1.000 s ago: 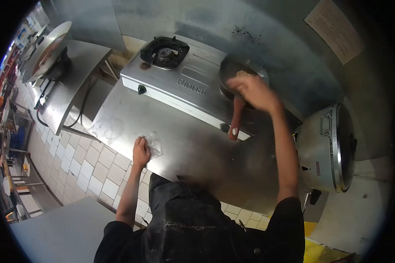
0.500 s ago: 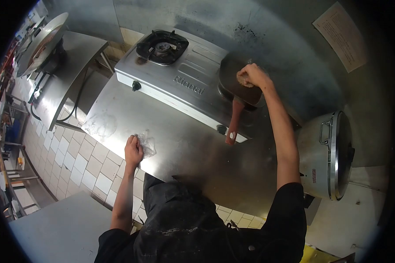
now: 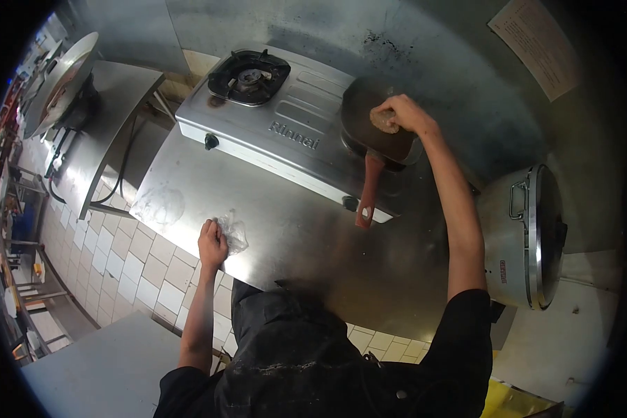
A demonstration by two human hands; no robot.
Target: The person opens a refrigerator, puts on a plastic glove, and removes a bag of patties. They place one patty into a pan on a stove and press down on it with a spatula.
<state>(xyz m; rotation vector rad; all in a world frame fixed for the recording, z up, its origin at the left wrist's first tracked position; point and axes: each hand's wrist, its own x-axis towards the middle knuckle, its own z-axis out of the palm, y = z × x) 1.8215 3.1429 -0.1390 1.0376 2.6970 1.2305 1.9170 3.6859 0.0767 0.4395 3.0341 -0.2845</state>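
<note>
My right hand (image 3: pixel 407 115) is over a dark frying pan (image 3: pixel 359 115) on the right burner. Its fingers pinch the edge of a flat, round, brownish patty (image 3: pixel 384 120); whether the patty touches the pan cannot be made out. The pan's reddish-brown handle (image 3: pixel 370 191) points toward me. At the table's front edge, my left hand (image 3: pixel 212 244) is closed on a crumpled clear plastic sheet or bag (image 3: pixel 233 235), which lies partly on the metal.
The pan sits on a two-burner gas stove (image 3: pixel 292 136), with a bare left burner (image 3: pixel 249 76). A large lidded pot (image 3: pixel 512 237) stands at the right. Behind the stove is a metal wall. Another metal table (image 3: pixel 118 104) holds a tilted wok-like pan (image 3: pixel 66 83) at the left.
The view has shifted slightly. The patty's flat face shows a little more under my right fingers, while my left hand stays on the plastic.
</note>
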